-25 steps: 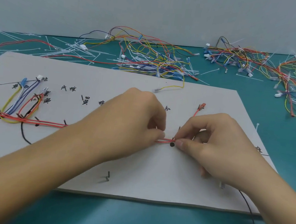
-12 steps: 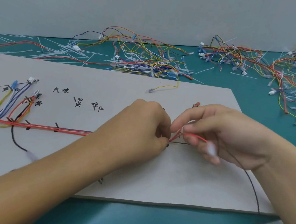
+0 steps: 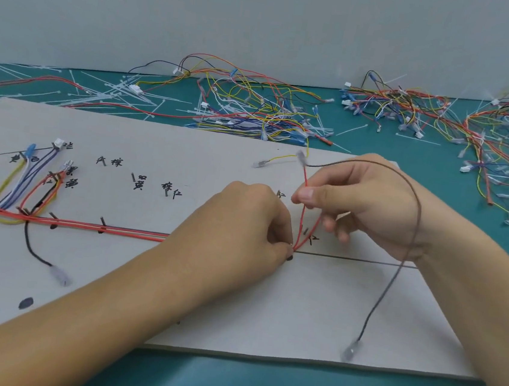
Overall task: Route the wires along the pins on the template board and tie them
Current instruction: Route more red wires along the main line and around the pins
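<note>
Several red wires [image 3: 117,230] run under the left hand [image 3: 243,223], probably pinched there.

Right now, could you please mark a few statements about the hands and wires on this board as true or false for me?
1. The right hand pinches a red wire above the template board. True.
2. The left hand lies flat and open on the template board. False: the left hand's fingers are curled, pinching the routed red wires down at the board.
3. A brown wire arcs over the right wrist, and its terminal sits near the board's front edge. True.
4. The loose wire piles lie on the template board. False: the loose wire piles lie on the teal table behind it.
</note>
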`<action>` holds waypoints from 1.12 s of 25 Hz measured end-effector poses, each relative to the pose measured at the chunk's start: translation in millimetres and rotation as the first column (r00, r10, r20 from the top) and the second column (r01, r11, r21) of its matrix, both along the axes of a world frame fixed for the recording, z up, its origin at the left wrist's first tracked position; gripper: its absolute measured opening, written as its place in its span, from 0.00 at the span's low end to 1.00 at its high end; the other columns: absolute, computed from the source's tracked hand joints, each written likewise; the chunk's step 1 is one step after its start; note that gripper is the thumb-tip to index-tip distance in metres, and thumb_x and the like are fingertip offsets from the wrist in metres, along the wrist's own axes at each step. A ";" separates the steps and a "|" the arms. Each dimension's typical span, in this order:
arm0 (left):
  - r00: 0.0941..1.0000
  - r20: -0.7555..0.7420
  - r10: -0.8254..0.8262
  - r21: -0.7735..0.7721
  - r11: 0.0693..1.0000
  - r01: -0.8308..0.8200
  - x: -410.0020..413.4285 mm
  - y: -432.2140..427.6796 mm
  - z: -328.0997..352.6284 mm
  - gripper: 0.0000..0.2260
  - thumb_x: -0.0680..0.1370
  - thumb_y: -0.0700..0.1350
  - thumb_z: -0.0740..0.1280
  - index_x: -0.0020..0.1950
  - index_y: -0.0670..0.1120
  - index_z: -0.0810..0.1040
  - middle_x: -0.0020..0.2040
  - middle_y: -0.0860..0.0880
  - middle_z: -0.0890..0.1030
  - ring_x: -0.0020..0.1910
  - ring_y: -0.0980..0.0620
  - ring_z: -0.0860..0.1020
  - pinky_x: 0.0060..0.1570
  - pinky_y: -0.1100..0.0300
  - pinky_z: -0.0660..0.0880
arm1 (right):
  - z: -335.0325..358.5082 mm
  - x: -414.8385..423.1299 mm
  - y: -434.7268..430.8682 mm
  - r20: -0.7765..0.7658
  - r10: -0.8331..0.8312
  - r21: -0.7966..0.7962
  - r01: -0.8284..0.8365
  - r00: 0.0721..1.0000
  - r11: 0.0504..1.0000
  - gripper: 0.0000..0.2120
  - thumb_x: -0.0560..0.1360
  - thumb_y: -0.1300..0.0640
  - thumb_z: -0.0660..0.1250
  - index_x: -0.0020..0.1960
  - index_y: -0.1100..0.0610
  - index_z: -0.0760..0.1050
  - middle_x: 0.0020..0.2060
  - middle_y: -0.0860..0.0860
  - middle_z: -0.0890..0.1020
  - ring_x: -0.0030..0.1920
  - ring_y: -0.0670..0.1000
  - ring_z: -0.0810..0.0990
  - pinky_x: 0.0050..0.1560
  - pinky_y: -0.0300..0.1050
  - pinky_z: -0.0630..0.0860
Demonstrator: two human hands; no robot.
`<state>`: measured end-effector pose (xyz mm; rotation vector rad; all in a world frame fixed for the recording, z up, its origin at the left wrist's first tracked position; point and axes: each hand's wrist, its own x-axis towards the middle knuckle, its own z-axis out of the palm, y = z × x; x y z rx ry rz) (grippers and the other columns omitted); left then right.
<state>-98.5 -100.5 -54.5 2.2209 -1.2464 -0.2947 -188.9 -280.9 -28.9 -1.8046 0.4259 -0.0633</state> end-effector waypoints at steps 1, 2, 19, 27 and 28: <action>1.000 -0.006 0.006 0.000 1.000 -0.006 -0.6 0.2 0.0 0.02 0.73 0.49 0.75 0.41 0.56 0.87 0.31 0.60 0.79 0.33 0.63 0.77 0.32 0.68 0.70 | 0.3 5.0 -2.5 -0.013 -0.009 0.043 0.010 1.000 0.999 0.04 0.74 0.60 0.74 0.42 0.57 0.86 0.42 0.54 0.86 0.26 0.50 0.78 0.23 0.39 0.72; 1.000 -0.008 0.014 -0.003 1.000 -0.014 -1.4 0.8 -0.2 0.02 0.73 0.50 0.75 0.41 0.56 0.87 0.31 0.60 0.80 0.34 0.63 0.78 0.33 0.66 0.72 | 1.6 9.3 -5.6 -0.032 -0.007 0.095 0.010 0.999 0.995 0.03 0.73 0.58 0.74 0.43 0.56 0.86 0.45 0.54 0.87 0.27 0.50 0.78 0.24 0.39 0.73; 0.996 0.030 0.085 -0.025 0.996 -0.085 -7.3 1.8 -4.9 0.03 0.73 0.52 0.75 0.42 0.54 0.86 0.31 0.58 0.79 0.37 0.56 0.78 0.41 0.54 0.80 | 11.5 80.9 9.9 -0.274 -0.066 -0.636 -0.129 0.959 0.761 0.05 0.67 0.70 0.71 0.38 0.62 0.78 0.26 0.56 0.83 0.23 0.51 0.82 0.24 0.40 0.77; 0.995 0.040 0.088 -0.029 0.996 -0.087 -7.7 3.3 -5.9 0.03 0.72 0.52 0.73 0.42 0.55 0.86 0.37 0.58 0.84 0.40 0.55 0.80 0.43 0.53 0.81 | 29.9 101.7 32.4 -0.455 0.001 -0.727 -0.372 0.891 0.577 0.02 0.68 0.69 0.69 0.38 0.65 0.79 0.27 0.57 0.84 0.27 0.54 0.86 0.32 0.45 0.84; 0.995 0.042 0.086 -0.031 0.996 -0.085 -7.8 3.4 -5.9 0.03 0.72 0.52 0.73 0.42 0.55 0.86 0.37 0.58 0.84 0.39 0.56 0.80 0.43 0.53 0.81 | 31.4 102.9 36.7 -0.469 0.000 -0.752 -0.399 0.883 0.525 0.03 0.67 0.69 0.66 0.37 0.64 0.77 0.26 0.56 0.84 0.26 0.53 0.85 0.32 0.43 0.83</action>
